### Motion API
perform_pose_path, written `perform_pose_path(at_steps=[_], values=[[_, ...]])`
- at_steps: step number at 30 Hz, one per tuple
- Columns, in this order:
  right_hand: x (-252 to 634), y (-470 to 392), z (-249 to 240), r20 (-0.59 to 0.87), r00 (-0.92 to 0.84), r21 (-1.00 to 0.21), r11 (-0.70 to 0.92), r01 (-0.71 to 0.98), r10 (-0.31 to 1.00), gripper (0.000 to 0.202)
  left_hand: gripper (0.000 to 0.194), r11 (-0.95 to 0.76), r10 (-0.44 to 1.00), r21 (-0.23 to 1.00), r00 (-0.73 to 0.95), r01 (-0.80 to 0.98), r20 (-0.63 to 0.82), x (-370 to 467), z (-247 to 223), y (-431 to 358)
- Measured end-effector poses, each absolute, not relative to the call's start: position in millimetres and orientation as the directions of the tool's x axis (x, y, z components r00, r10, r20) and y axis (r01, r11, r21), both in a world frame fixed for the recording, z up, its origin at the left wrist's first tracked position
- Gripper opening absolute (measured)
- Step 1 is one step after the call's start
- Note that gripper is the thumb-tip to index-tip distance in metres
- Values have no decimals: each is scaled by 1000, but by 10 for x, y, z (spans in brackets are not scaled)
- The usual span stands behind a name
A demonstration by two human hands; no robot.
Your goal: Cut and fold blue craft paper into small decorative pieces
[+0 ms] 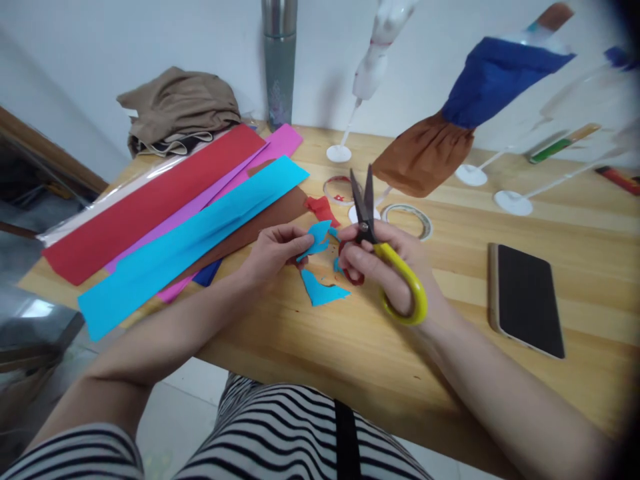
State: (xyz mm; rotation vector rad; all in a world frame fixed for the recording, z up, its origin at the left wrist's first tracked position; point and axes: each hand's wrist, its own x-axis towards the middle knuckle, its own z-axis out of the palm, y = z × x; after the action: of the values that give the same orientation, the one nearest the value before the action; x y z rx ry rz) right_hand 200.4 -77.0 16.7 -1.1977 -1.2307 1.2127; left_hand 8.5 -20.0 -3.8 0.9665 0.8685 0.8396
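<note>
The scissors pair dull metal blades with smooth plastic on the handles. The blue scrap is matt paper, as is the blue strip, lightly creased. The table is grained wood with a soft sheen. The phone has a smooth, glassy front, the bottle a satin body (its cap looks metallic). The bundle is soft, wrinkled cloth.

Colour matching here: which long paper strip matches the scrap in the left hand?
Only the bright-blue strip matches the scrap; the red strip, pink strip and brown strip differ in colour.
</note>
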Motion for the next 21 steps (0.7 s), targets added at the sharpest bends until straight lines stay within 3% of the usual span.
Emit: perform_pose_path(at_steps=[7, 14, 21], values=[[1840, -740, 8, -13, 133, -999, -8, -38, 991, 41, 33, 279, 925, 913, 339, -298, -172, 163, -97, -326], [1814, -700, -66, -100, 90, -986, -87, -144, 991, 40, 33, 300, 919, 915, 340, -270, -201, 195, -184, -430], [1857, -676, -16, -62, 119, -993, -48, -112, 991, 49, 32, 242, 935, 934, 322, -264, -151, 202, -176, -416]])
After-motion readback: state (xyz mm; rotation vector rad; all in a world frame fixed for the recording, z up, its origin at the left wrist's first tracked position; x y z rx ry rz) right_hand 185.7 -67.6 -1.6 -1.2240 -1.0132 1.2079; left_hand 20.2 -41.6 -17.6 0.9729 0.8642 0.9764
